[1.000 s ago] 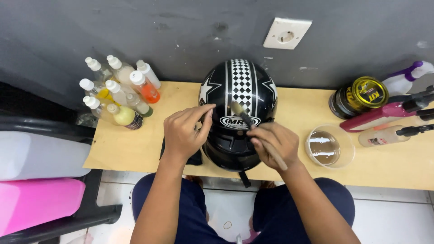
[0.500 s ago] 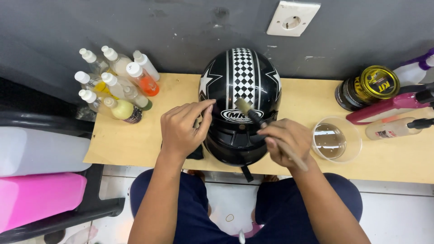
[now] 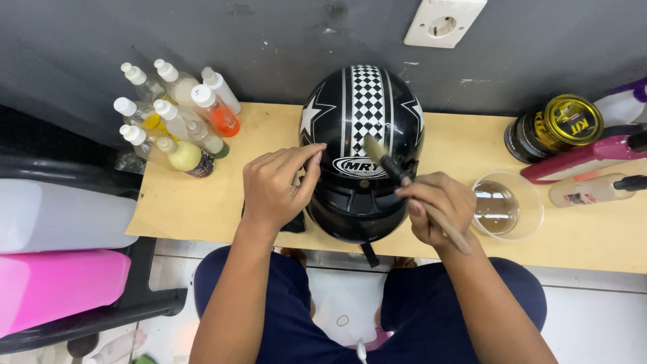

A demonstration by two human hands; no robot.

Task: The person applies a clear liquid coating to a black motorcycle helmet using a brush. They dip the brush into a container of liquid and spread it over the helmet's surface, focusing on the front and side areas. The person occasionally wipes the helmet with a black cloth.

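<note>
On table (image 3: pixel 222 202), centre: black helmet (image 3: pixel 364 128) with checkered stripe, standing between both hands. Left hand (image 3: pixel 276 185): loosely curled, empty, fingertips resting on helmet's left front. Right hand (image 3: pixel 438 205): closed around brush (image 3: pixel 397 172), bristles touching helmet's front; clear bowl (image 3: pixel 505 205) just beside it, bottles (image 3: pixel 175 118) at far left.

Glossy plastic helmet (image 3: pixel 364 128), wooden-handled brush (image 3: pixel 404 185), matt plywood table (image 3: pixel 202 202)

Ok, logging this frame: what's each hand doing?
Left hand: open, fingers resting on the helmet.
Right hand: closed on a brush.
</note>
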